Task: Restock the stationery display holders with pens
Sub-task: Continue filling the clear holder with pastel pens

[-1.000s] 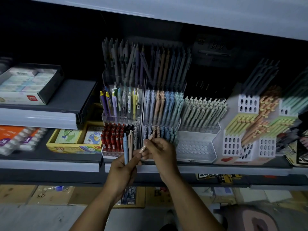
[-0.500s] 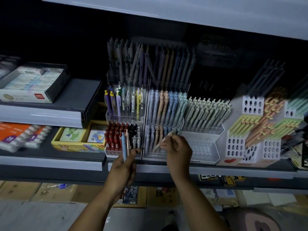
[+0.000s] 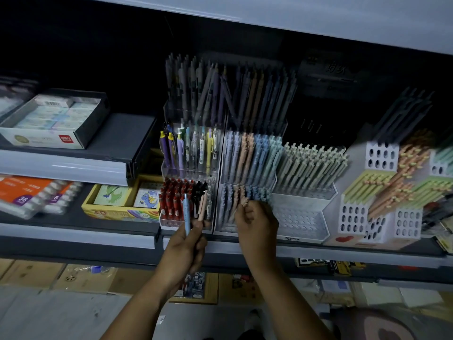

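Note:
Tiered clear pen holders point(image 3: 220, 227) stand on the middle shelf, filled with pastel, red and black pens. My left hand point(image 3: 186, 246) grips a blue pen point(image 3: 186, 214) and a peach pen point(image 3: 202, 207) upright, just in front of the red-pen tier point(image 3: 171, 202). To its right, my right hand point(image 3: 257, 224) pinches a peach pen point(image 3: 241, 201) whose top stands among the front pastel row; its lower part is hidden behind my fingers.
A white perforated holder point(image 3: 299, 219) with empty front holes sits to the right, then white cube holders point(image 3: 353, 217) with green and orange pens. A yellow puzzle box point(image 3: 117, 212) and eraser packs point(image 3: 27, 197) lie to the left. The shelf edge point(image 3: 318, 251) runs below.
My right hand carried the peach pen from beside my left hand to the right and set it upright into the front pastel row. My left hand stayed put with its two pens.

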A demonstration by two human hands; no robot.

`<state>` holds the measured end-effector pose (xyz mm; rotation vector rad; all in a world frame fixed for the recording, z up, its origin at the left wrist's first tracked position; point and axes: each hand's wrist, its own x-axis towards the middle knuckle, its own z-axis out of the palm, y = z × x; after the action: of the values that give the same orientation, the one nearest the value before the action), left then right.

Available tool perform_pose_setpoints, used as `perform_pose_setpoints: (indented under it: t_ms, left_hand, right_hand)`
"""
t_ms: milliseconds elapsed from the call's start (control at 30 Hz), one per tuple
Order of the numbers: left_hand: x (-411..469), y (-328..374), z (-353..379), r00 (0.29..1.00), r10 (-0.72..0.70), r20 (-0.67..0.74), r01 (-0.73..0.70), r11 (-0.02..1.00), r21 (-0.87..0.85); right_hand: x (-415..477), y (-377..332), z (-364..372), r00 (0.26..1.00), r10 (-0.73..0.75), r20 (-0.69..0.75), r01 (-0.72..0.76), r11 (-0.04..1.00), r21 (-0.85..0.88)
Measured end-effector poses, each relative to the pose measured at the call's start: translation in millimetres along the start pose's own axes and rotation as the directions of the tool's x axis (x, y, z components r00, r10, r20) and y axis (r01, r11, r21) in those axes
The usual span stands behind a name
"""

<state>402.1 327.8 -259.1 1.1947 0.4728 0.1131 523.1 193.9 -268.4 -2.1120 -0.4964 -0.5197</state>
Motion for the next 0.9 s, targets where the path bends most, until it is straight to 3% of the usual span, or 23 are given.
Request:
perform_pose_setpoints:
  t_ms: [167, 400, 900]
  left_hand:
    - [1, -2, -2, 1.000, 0.020, 0.007, -0.020, 1.000, 0.015]
    - [0, -1, 1, 0.999, 0.032, -0.005, -0.032, 0.999, 0.027]
    - [-6, 11, 9, 0.999, 0.034, 0.023, -0.035, 0.999, 0.039]
  right_hand:
    - [4, 5, -2, 1.000, -0.008, 0.027, 0.009, 0.999, -0.038]
    - [-6, 23, 25, 0.972, 0.082, 0.222, -0.063, 0.994, -0.094]
    - [-3, 15, 28, 0.969, 0.166, 0.181, -0.148, 0.983, -0.111]
